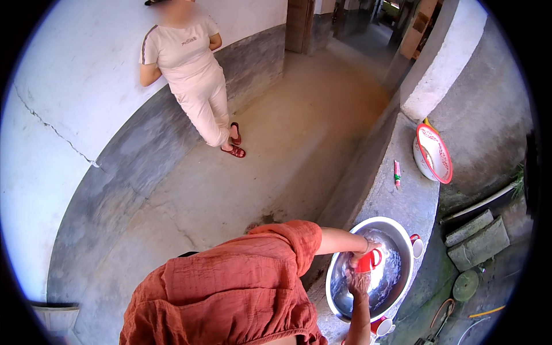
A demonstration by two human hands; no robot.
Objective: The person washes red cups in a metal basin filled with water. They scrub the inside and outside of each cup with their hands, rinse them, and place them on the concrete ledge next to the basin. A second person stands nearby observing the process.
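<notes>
Red cup (363, 267): held inside the steel basin (333, 293), its handle toward the right of the view; whether its base dips into the water (390, 282), you cannot tell
Left hand (368, 248): your fingers are closed on the cup, at its upper side in the view
Right hand (357, 282): your fingers lie against the cup's lower side; whether they grip or merely rest, you cannot tell
Sound hold: keep one hand firm while the other shifts, since a wet cup will probably slip
Working height: stay low and within the rim, so that drips fall back into the basin
Elbow room: mind the cups beside the rim, which a wide sweep could knock
Steel basin: wide, round, holding clear, rippled water
Cups beside it: one red-and-white cup (417, 248) at the right, another red cup with a pale inside (380, 327) at the lower edge
Patterned basin (441, 150): white, red-rimmed, on the ledge (376, 198); contents unclear
</notes>
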